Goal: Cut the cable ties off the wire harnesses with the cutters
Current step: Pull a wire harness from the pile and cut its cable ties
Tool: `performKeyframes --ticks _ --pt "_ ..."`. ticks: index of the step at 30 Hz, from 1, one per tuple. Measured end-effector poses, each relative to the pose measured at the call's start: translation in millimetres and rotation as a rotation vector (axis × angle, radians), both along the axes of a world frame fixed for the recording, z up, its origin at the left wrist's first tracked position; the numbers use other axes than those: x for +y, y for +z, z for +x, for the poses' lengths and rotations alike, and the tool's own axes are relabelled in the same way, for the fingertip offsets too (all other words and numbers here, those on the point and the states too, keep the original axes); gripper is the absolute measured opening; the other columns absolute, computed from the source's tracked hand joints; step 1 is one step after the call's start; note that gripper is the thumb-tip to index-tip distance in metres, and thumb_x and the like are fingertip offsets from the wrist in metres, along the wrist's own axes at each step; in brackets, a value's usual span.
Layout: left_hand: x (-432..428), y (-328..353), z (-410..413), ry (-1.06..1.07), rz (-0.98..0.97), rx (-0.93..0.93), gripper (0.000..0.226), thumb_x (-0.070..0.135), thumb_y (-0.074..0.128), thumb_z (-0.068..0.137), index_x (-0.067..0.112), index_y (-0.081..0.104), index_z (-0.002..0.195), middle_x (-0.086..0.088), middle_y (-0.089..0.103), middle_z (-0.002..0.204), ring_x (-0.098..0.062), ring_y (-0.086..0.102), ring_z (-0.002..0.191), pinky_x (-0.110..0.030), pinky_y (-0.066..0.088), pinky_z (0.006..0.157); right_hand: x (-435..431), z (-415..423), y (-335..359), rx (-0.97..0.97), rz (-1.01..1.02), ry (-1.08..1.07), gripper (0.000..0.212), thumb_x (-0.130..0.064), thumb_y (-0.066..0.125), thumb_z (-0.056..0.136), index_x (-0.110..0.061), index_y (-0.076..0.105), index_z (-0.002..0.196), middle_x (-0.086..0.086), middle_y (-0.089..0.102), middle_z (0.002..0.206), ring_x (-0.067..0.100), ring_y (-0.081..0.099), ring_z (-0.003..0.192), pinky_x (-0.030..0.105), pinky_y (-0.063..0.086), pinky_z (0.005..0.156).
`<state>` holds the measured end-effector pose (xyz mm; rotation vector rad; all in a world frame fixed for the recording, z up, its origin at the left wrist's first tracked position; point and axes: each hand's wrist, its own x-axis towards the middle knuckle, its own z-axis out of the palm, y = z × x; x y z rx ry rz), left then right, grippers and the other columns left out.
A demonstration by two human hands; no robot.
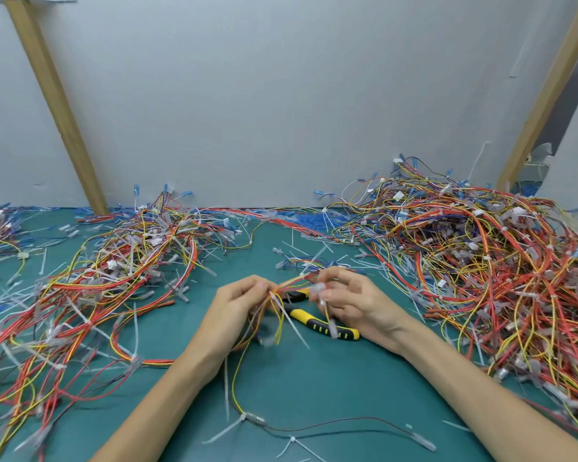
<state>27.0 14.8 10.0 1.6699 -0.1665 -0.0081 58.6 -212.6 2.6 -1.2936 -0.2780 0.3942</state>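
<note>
Both hands hold one wire harness above the cutters on a green mat.

Head view: the left hand [237, 303] pinches a harness [282, 288] of red, yellow and orange wires at a white cable tie [292, 325], whose tail hangs down towards the person. The right hand [351, 301] grips the same harness just right of that, fingers curled round the wires and a clear connector. The cutters [317, 320], yellow and black, lie on the mat [314, 388] under and between the hands, untouched by either as far as can be seen. Left of the cutters lies a spread pile [114, 281] of harnesses; right of them a taller pile [501, 261] rises against the grey wall [281, 95]. Nearer the person than the cutters, one loose harness strand with ties [291, 428] trails over the mat.
</note>
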Motion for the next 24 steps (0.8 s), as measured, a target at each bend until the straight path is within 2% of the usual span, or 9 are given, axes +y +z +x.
performKeyframes --ticks 3,6,8,11,13,15,18,20,24 --pt "-1 2 0 0.036 0.004 -0.019 0.048 0.030 0.039 0.107 0.005 0.074 0.087 -0.016 0.068 0.075 -0.017 0.060 0.070 -0.046 0.045 0.076 7 -4 -3 -0.229 -0.184 0.002 0.024 -0.008 0.074 0.079 -0.012 0.062 0.100 0.012 0.072 0.096 0.020 0.066 0.088 0.028 0.054 0.084" --pt "-7 1 -2 0.107 0.009 -0.038 0.044 0.039 0.043 0.104 0.013 0.073 0.086 -0.004 0.071 0.072 -0.015 0.062 0.067 -0.037 0.045 0.073 11 -8 -5 -0.368 -0.294 -0.043 0.021 -0.008 0.075 0.083 -0.011 0.065 0.101 0.019 0.072 0.105 0.024 0.067 0.096 0.038 0.052 0.096" --pt "-13 0 -4 0.113 0.064 -0.053 0.041 0.046 0.050 0.100 0.017 0.073 0.082 -0.002 0.072 0.072 -0.014 0.062 0.065 -0.030 0.045 0.068 15 -9 -8 -0.408 -0.339 -0.080 0.019 -0.003 0.074 0.086 -0.013 0.066 0.100 0.012 0.074 0.103 0.023 0.069 0.096 0.040 0.053 0.095" --pt "-20 -6 -8 0.110 0.252 -0.092 0.044 0.055 0.055 0.096 0.020 0.073 0.076 0.000 0.071 0.071 -0.007 0.059 0.064 -0.023 0.044 0.066 24 -15 -11 -0.620 -0.512 -0.245 0.022 -0.005 0.072 0.088 -0.026 0.068 0.096 -0.010 0.073 0.094 0.012 0.069 0.083 0.023 0.054 0.075" --pt "-24 -6 -11 0.043 0.211 -0.096 0.035 0.046 0.056 0.098 0.023 0.077 0.080 0.006 0.074 0.072 0.000 0.060 0.064 -0.014 0.044 0.062 29 -19 -14 -0.858 -0.655 -0.419 0.023 -0.008 0.071 0.087 -0.029 0.070 0.098 -0.023 0.068 0.093 -0.001 0.059 0.071 0.006 0.040 0.064" --pt "-26 -5 -13 -0.040 0.107 -0.098 0.025 0.030 0.056 0.101 0.023 0.078 0.093 0.005 0.077 0.082 -0.003 0.066 0.070 -0.012 0.048 0.068 30 -23 -15 -0.955 -0.713 -0.512 0.024 -0.011 0.070 0.088 -0.029 0.068 0.103 -0.025 0.065 0.097 -0.007 0.054 0.070 0.004 0.035 0.065" --pt "-27 -7 -12 -0.036 0.040 -0.139 0.020 0.019 0.056 0.101 0.017 0.076 0.101 0.003 0.078 0.088 -0.009 0.068 0.070 -0.015 0.051 0.069 29 -23 -14 -0.952 -0.717 -0.605 0.023 -0.017 0.071 0.092 -0.031 0.066 0.109 -0.018 0.066 0.102 -0.002 0.057 0.081 0.014 0.043 0.070" --pt "-24 -10 -9 0.021 0.039 -0.173 0.016 0.016 0.060 0.099 0.015 0.076 0.098 0.002 0.078 0.085 -0.012 0.067 0.069 -0.015 0.050 0.066 29 -23 -11 -1.036 -0.716 -0.632 0.022 -0.015 0.073 0.091 -0.027 0.068 0.109 -0.018 0.066 0.109 0.006 0.058 0.100 0.025 0.049 0.086" --pt "-14 -13 -4 0.120 0.124 -0.232 0.010 0.014 0.068 0.094 0.018 0.075 0.088 0.006 0.077 0.078 -0.004 0.071 0.070 -0.013 0.048 0.065 30 -28 -8 -1.109 -0.710 -0.532 0.033 -0.011 0.071 0.082 -0.024 0.068 0.112 -0.013 0.062 0.125 0.020 0.052 0.122 0.034 0.041 0.104"
